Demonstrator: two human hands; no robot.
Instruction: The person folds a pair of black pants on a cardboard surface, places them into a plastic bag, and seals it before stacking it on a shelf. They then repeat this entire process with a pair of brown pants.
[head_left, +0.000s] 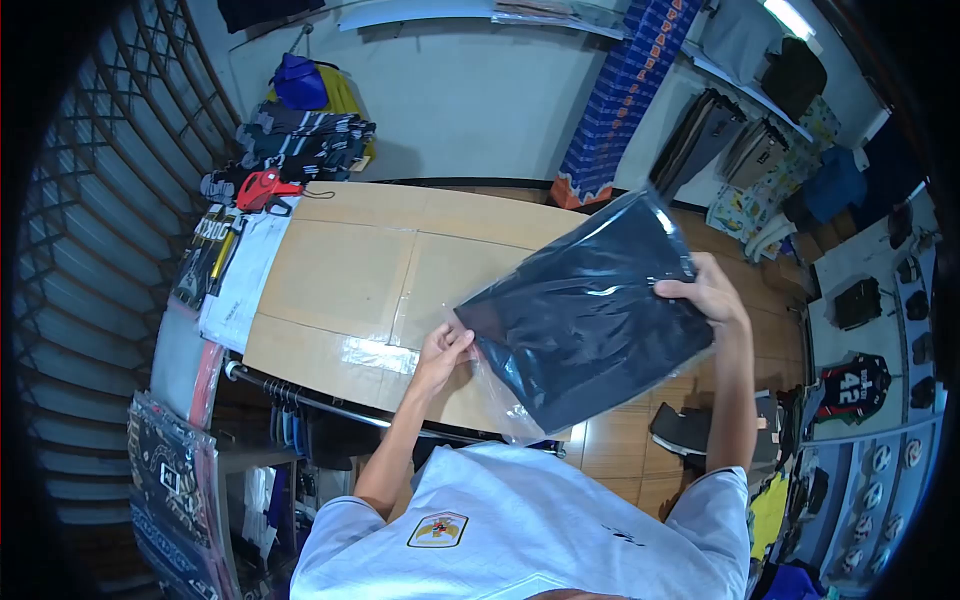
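A dark folded garment in a clear plastic bag is held up at a tilt over the right part of the table. My left hand pinches the loose clear plastic at the bag's left edge. At the opposite edge, my right hand grips the package, its thumb lying on the front and its other fingers hidden behind. The dark cloth looks smooth and shiny through the film. Below the bag, the transparent end hangs past the garment near the table's front edge.
The table has a taped cardboard-coloured top. At its left end lie a red tape dispenser, a yellow cutter and white plastic packages. Folded clothes are stacked behind. A rail with hangers runs along the front.
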